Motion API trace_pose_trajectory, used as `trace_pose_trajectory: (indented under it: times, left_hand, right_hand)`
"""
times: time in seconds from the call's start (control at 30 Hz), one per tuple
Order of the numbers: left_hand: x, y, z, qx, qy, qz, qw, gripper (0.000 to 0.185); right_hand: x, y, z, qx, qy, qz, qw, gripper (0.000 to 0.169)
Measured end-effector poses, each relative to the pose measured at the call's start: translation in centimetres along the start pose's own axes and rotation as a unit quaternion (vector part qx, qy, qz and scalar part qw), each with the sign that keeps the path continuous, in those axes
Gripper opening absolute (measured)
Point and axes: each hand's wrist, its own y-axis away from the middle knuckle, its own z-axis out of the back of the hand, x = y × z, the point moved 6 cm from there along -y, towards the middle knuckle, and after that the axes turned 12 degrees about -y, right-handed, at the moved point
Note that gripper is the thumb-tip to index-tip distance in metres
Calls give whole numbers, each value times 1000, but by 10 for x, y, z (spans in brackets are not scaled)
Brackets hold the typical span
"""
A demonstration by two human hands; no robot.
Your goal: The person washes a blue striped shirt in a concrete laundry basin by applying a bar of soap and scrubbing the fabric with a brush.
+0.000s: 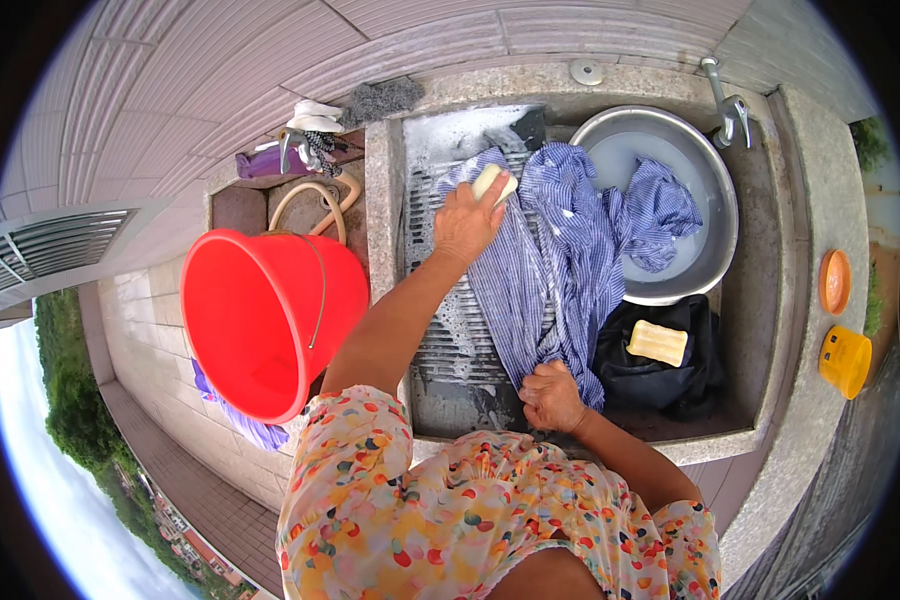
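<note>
My left hand (466,225) holds a pale bar of soap (494,184) against the upper part of a blue-and-white striped garment (506,285). That wet cloth lies bunched and stretched over a ridged washboard (450,330) streaked with suds. Near the board's front edge, my right hand (551,397) grips a gathered fold of the same garment. Some of the striped fabric hangs over the rim of a metal basin (729,202) and lies in its cloudy water (615,161). A second, yellowish soap bar (658,343) rests on dark cloth (622,382) below the basin.
A red bucket (337,277) stands left of the stone sink (385,187). A tap (731,112) rises behind the basin; another tap (294,142) sits by a hose (330,199). Along the right ledge are an orange dish (835,282) and a yellow cup (844,361).
</note>
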Motion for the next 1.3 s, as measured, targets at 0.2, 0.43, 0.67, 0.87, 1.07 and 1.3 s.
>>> trace_pose_trajectory:
  times: [0.2,0.43,0.67,0.87,1.07,1.3]
  left_hand:
    - [93,-90,-34,116,14,197,973,53]
    - [64,-58,-6,-3,-56,37,998,37]
    - [63,-25,-21,162,101,356,915,33]
    - [97,-5,-59,-28,340,539,770,11]
    - [6,-4,35,42,684,222,693,17]
    - [-46,78,155,102,614,25,782,19]
  right_hand:
    - [-2,-2,1,-3,-21,3,1000,11]
    - [-2,-2,5,24,-45,-10,999,11]
    - [16,-12,39,-79,-118,-70,987,16]
    - [31,-24,82,-208,-122,-137,961,16]
    - [-54,-10,121,-410,-324,-213,825,19]
    - [-11,-70,145,-396,-487,-118,770,57]
